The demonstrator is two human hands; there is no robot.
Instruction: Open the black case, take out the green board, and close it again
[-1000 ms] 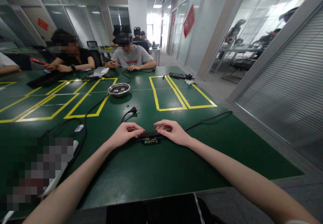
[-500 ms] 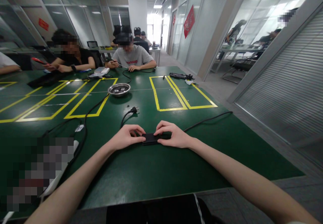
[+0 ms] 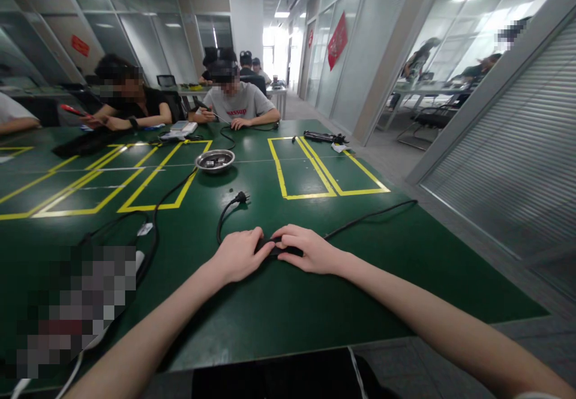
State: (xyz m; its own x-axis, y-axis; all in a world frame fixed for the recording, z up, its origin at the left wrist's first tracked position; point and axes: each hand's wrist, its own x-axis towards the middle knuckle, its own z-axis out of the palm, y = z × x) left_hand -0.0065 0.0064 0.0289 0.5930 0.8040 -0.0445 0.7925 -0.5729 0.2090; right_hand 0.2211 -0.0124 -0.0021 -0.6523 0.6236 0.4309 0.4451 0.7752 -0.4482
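A small black power adapter (image 3: 274, 253) lies on the green table, closed over by its black case. Most of it is hidden behind my fingers. My left hand (image 3: 238, 258) grips its left side, thumb on the near face and fingers over the far edge. From the right, my right hand (image 3: 310, 249) pinches it, with fingertips close to the left thumb. Black cable (image 3: 369, 214) runs off to the right from behind my right hand. Beyond my left hand another cord ends in a plug (image 3: 242, 197) lying on the tabletop.
A metal bowl (image 3: 215, 170) with small metal parts stands farther back. Yellow tape (image 3: 310, 195) marks rectangles on the table (image 3: 342, 303). At left is a pixelated object (image 3: 85, 303) with white edges and cables. Two people sit opposite; a folded black tripod (image 3: 324, 137) lies at the far right.
A second ago the adapter's circuit board was exposed; the black cover then came down over it. My left hand has since moved right and closed farther over the case, nearer my right hand.
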